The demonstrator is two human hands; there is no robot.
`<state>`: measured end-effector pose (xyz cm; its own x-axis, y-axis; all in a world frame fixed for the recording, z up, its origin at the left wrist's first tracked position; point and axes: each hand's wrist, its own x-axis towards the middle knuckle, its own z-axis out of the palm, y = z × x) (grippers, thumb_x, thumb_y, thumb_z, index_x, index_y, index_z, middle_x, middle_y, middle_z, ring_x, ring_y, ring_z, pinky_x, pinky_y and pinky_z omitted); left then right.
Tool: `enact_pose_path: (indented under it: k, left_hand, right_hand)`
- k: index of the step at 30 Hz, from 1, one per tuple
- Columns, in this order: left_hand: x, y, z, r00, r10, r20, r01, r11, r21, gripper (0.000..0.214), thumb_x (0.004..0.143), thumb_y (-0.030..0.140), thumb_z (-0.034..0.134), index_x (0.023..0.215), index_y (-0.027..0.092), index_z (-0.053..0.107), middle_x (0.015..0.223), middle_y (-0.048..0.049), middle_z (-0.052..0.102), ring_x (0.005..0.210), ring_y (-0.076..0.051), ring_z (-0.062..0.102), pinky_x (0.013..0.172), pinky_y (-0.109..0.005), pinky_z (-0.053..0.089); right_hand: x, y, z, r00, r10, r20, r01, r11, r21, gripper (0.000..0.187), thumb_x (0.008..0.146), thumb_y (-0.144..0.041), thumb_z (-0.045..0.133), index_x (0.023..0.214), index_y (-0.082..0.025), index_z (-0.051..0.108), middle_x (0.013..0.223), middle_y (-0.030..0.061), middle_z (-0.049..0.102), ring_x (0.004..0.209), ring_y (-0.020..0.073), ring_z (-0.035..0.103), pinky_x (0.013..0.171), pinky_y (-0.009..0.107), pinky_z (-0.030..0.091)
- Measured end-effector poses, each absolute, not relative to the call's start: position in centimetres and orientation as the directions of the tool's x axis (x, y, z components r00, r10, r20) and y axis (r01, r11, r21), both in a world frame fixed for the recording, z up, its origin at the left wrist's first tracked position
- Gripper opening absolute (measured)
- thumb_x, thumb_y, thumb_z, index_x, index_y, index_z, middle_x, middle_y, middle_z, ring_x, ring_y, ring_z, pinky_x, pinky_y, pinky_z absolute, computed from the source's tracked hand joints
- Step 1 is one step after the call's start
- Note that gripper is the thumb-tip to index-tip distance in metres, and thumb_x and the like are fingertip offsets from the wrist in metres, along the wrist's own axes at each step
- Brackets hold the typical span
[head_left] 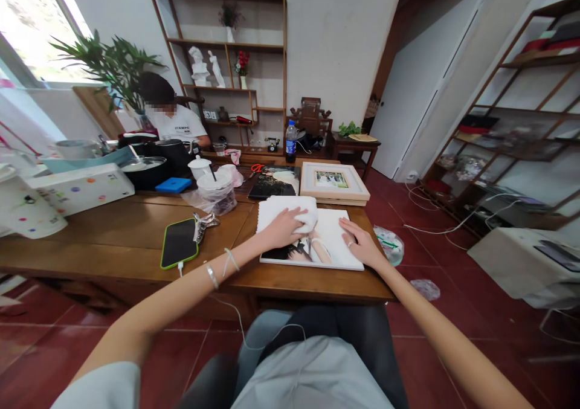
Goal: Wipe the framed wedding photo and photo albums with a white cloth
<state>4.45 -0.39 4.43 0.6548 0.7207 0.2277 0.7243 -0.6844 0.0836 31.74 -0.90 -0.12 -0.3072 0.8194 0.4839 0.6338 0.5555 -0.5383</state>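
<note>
Now: your left hand [283, 229] curls around a white cloth [309, 218], pressing it on the photo print [334, 231] at the near right end of the table [113, 234]. Your right hand [362, 246] lies flat and open on the print's right side, gripping nothing.

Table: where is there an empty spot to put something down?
The widest bare wood on the table lies left of the phone, in front of the dotted box. A thin strip runs along the near edge below the photo print, where the left hand, holding a cloth, and right hand rest. The back is crowded: pot, bagged cup, picture frame.
</note>
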Motion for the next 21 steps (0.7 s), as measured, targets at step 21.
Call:
enact_pose_path:
  k: [21]
  left_hand:
    - [4.2, -12.5, 6.1, 0.848, 0.521, 0.092, 0.525, -0.851, -0.020, 0.023, 0.081, 0.016, 0.050, 0.100, 0.018, 0.062, 0.144, -0.0086, 0.033, 0.134, -0.029, 0.025, 0.107, -0.047, 0.024]
  right_hand:
    - [31.6, -1.1, -0.1, -0.301, 0.819, 0.489, 0.628, 0.556, -0.544, 0.040, 0.080, -0.022, 0.048, 0.119, -0.016, 0.059, 0.129, 0.0101, 0.053, 0.123, 0.0225, 0.045, 0.107, 0.042, 0.033]
